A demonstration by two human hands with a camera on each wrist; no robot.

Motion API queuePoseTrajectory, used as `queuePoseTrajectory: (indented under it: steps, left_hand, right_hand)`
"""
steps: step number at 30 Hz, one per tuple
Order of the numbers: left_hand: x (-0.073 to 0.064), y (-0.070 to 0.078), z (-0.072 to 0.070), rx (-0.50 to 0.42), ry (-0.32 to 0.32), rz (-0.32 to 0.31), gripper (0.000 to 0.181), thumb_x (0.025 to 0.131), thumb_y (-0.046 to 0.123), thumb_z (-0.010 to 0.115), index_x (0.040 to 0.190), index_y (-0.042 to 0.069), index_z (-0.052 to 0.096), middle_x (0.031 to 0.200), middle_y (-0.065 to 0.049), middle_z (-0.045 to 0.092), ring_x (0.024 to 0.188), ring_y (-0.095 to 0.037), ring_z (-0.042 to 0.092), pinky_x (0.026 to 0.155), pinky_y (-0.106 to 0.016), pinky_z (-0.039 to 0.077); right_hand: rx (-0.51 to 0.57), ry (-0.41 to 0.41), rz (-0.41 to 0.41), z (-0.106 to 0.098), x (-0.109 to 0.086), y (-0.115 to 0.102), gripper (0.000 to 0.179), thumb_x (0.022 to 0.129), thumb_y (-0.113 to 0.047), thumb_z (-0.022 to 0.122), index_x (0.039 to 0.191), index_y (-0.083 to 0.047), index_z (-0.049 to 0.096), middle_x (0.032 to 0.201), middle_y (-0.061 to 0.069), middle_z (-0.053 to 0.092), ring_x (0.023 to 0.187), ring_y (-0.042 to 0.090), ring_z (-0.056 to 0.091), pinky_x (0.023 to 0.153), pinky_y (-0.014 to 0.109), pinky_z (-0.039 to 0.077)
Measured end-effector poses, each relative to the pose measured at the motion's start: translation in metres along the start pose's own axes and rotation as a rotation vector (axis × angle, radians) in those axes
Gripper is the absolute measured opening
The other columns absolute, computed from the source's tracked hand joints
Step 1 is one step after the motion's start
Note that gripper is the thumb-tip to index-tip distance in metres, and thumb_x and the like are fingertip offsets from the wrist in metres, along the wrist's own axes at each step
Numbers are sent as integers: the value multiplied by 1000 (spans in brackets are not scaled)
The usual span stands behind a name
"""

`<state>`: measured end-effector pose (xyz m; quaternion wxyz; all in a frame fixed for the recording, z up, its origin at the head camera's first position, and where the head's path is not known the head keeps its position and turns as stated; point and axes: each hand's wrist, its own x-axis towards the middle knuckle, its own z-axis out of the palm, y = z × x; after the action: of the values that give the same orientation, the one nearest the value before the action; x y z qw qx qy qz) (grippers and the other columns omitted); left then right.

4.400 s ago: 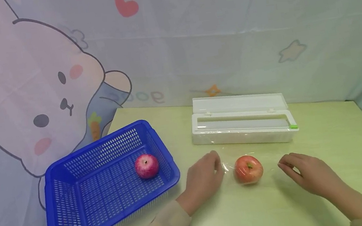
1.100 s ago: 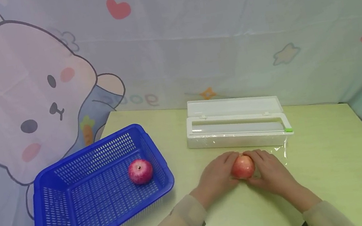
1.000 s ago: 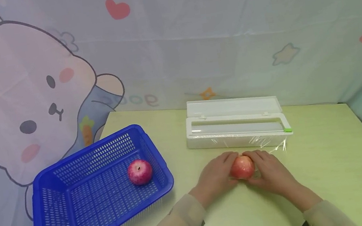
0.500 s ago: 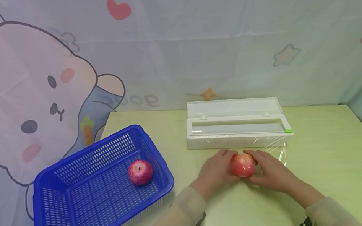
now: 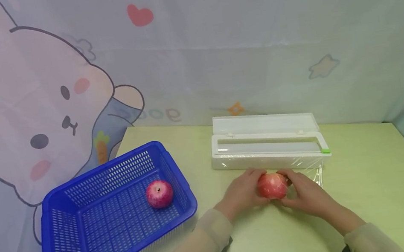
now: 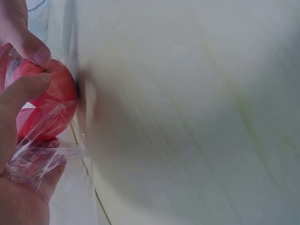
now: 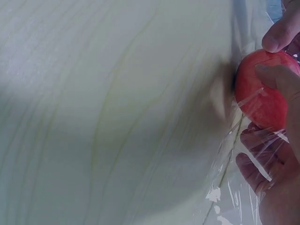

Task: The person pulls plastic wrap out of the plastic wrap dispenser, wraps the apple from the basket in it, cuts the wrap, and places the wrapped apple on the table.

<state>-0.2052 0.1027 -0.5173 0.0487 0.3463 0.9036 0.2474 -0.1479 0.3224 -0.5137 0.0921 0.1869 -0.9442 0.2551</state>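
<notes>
Between both hands is a red apple (image 5: 272, 186) with clear cling film around it, in front of the white wrap box. My left hand (image 5: 241, 192) grips its left side, thumb toward me and fingers at the far side. Opposite it, my right hand (image 5: 306, 194) holds the right side the same way. Both wrist views show the thumbs on the apple (image 6: 51, 101) and crumpled cling film (image 7: 262, 145) over the fingers. More film (image 5: 316, 175) stretches from the right hand toward the box. The apple's underside is hidden.
Just behind the hands stands a white cling film box (image 5: 269, 160), lid up, with a green slider (image 5: 325, 151) at its right end. To the left, a blue basket (image 5: 122, 250) contains another red apple (image 5: 159, 194). A printed cloth (image 5: 221, 45) hangs behind the table (image 5: 371, 171).
Earlier the hands were apart, either side of the film-covered apple; now both grip it with film gathered around. Over the last second the apple has tilted slightly in the hands.
</notes>
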Motion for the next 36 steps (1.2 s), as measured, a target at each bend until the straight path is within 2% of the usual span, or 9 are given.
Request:
queuePoseTrajectory:
  steps: [7, 18, 25, 28, 34, 36]
  left_hand:
    - [1, -2, 1, -13, 5, 9, 80, 85, 31, 92, 153, 13, 52, 139, -4, 62, 124, -17, 64, 108, -26, 50]
    - [1, -2, 4, 49, 19, 15, 81, 83, 31, 93, 151, 14, 54, 136, 0, 64, 122, -15, 64, 108, -26, 50]
    - [3, 1, 7, 128, 31, 51, 85, 84, 37, 93, 155, 16, 52, 145, 1, 59, 127, -15, 61, 110, -27, 49]
    - [5, 3, 8, 230, 50, 122, 84, 86, 40, 91, 156, 16, 52, 148, 1, 58, 130, -14, 60, 112, -26, 47]
    - [2, 16, 1, 640, 129, 340, 82, 88, 55, 84, 153, 16, 53, 145, 1, 57, 137, -16, 54, 122, -31, 38]
    - [-1, 19, 0, 724, 160, 377, 81, 88, 56, 83, 153, 16, 53, 143, 1, 57, 137, -17, 53, 123, -33, 37]
  right_hand:
    - [2, 6, -9, 1, 1, 2, 71, 75, -22, 96, 133, -1, 61, 106, 4, 71, 94, 26, 66, 82, 48, 59]
    - [29, 2, -22, 1, 1, 8, 70, 73, -17, 95, 131, -1, 61, 105, -2, 70, 92, 20, 65, 81, 42, 59]
    - [43, 13, -17, 1, -1, 8, 67, 72, -17, 95, 129, -4, 62, 104, -4, 71, 91, 16, 65, 80, 40, 59]
    - [39, 30, -33, 1, -2, 8, 66, 72, -17, 95, 128, -4, 62, 103, -6, 71, 90, 13, 64, 79, 39, 59]
    - [56, 21, -50, -2, -1, 10, 68, 72, -17, 95, 130, -4, 62, 102, -7, 69, 88, 11, 63, 77, 36, 57]
    - [62, 11, -45, -3, 0, 10, 69, 72, -18, 96, 131, -3, 61, 101, -8, 68, 87, 10, 63, 75, 34, 56]
